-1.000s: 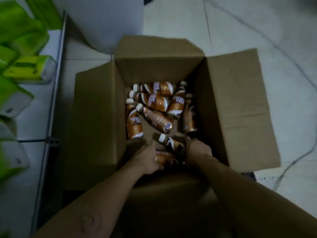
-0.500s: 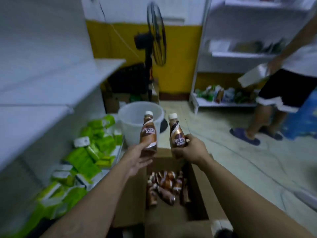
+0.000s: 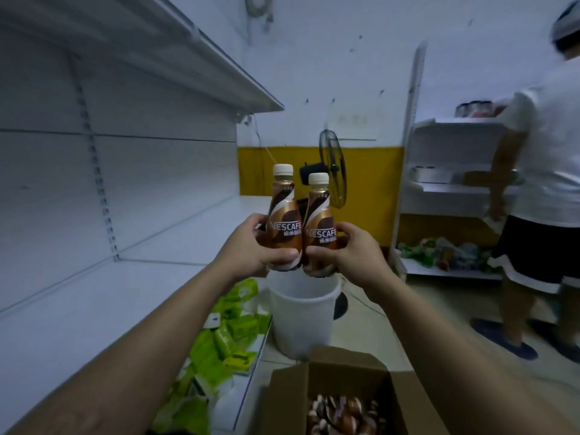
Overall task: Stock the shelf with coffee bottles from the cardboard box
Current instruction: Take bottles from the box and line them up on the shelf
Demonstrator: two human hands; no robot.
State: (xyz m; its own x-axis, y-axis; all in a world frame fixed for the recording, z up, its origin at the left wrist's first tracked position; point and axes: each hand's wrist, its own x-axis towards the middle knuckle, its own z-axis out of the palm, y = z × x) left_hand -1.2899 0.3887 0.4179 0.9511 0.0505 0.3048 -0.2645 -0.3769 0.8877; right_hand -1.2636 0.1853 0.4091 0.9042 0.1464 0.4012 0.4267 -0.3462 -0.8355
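Note:
Two brown coffee bottles with white caps stand upright side by side in the air. My left hand (image 3: pixel 251 246) grips the left coffee bottle (image 3: pixel 284 215), and my right hand (image 3: pixel 351 255) grips the right coffee bottle (image 3: pixel 320 221). Both are held at chest height beside the white shelf (image 3: pixel 94 293) on my left, level with its bare middle board. The open cardboard box (image 3: pixel 292 390) sits on the floor below my arms, with several more bottles (image 3: pixel 342 412) lying inside.
A white bucket (image 3: pixel 301 318) stands just beyond the box. Green packets (image 3: pixel 226 340) fill the bottom shelf board. A standing fan (image 3: pixel 332 174) is behind the bottles. At right, another person (image 3: pixel 539 215) works at a second white shelf unit (image 3: pixel 445 189).
Both hands have come up out of the box, each with one bottle, and risen from bucket height to the middle shelf level. My view has tilted upward from the box.

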